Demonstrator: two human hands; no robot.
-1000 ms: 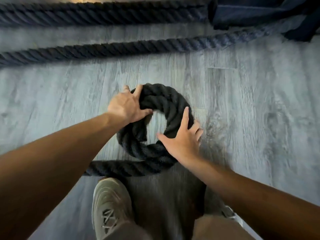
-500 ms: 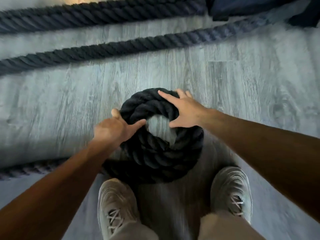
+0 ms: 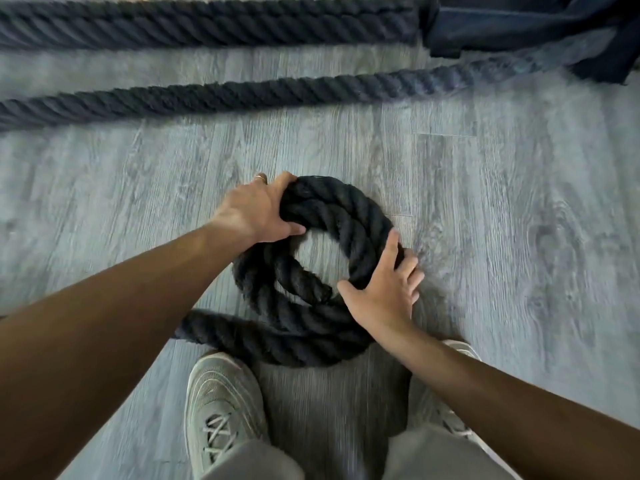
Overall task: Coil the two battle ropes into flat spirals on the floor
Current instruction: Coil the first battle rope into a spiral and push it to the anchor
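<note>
A thick black battle rope (image 3: 349, 220) lies on the grey wood floor in a small flat coil of about two turns, its blunt end tucked inside near the centre. My left hand (image 3: 256, 211) grips the coil's upper left, fingers wrapped over the rope. My right hand (image 3: 384, 292) presses on the coil's lower right with fingers spread. The rope's free length (image 3: 221, 330) trails off to the left under my left forearm. Two straight runs of rope lie farther off: a nearer rope run (image 3: 242, 98) and a far rope run (image 3: 207, 22).
My two grey sneakers stand just below the coil, the left shoe (image 3: 221, 407) and the right shoe (image 3: 457, 424). A dark blue object (image 3: 526, 26) sits at the top right where the straight ropes lead. Grey plank floor (image 3: 519, 237) stretches to the right.
The hands have rotated round the coil: my left went from its lower left to upper left, my right from the top to lower right. The trailing rope now wraps along the bottom.
</note>
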